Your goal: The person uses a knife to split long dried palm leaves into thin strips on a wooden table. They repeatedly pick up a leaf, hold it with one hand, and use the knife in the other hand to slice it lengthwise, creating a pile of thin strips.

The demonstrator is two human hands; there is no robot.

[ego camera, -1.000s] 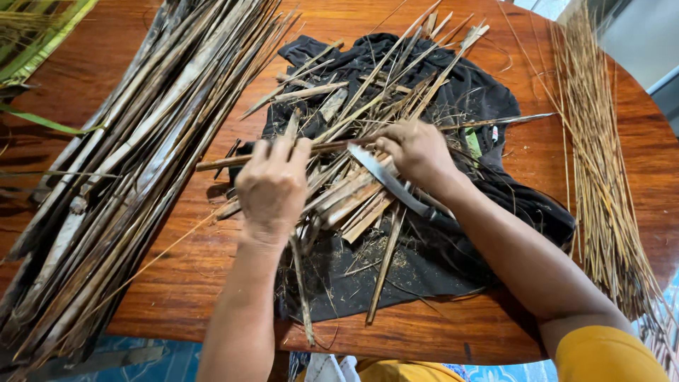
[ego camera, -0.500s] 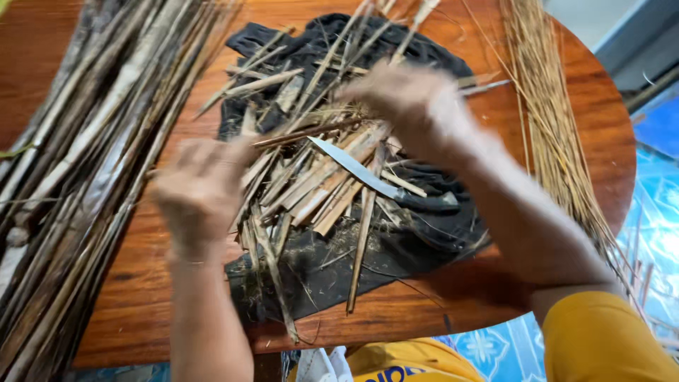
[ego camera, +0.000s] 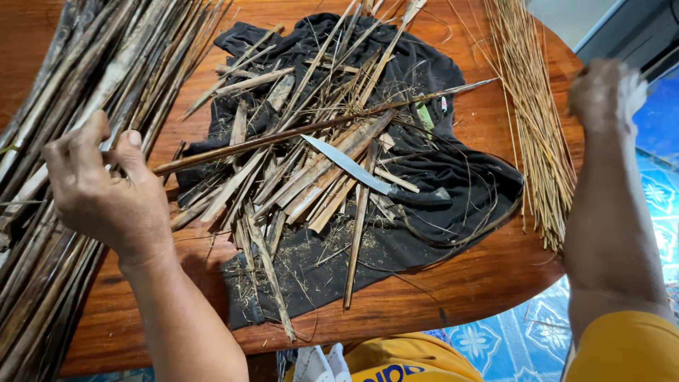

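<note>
My left hand (ego camera: 106, 191) is over the thick bundle of long dried leaf strips (ego camera: 85, 85) at the table's left, its fingers curled around one pale strip of that bundle. My right hand (ego camera: 605, 92) is blurred at the table's far right edge, beside the sheaf of thin yellow sticks (ego camera: 530, 106); I cannot tell whether it holds anything. Between my hands a knife (ego camera: 353, 166) with a dark handle lies on a heap of short dried strips (ego camera: 304, 184), untouched. The heap rests on a black cloth (ego camera: 431, 78).
All of this sits on a round reddish wooden table (ego camera: 467, 283). One long thin stalk (ego camera: 318, 127) lies across the heap. Fine plant crumbs litter the cloth's near part. A blue patterned floor (ego camera: 523, 332) shows past the table's near right edge.
Both hands have left the heap in the middle. My left hand went left to the thick bundle, my right hand swung out to the thin sticks. The knife now lies uncovered.
</note>
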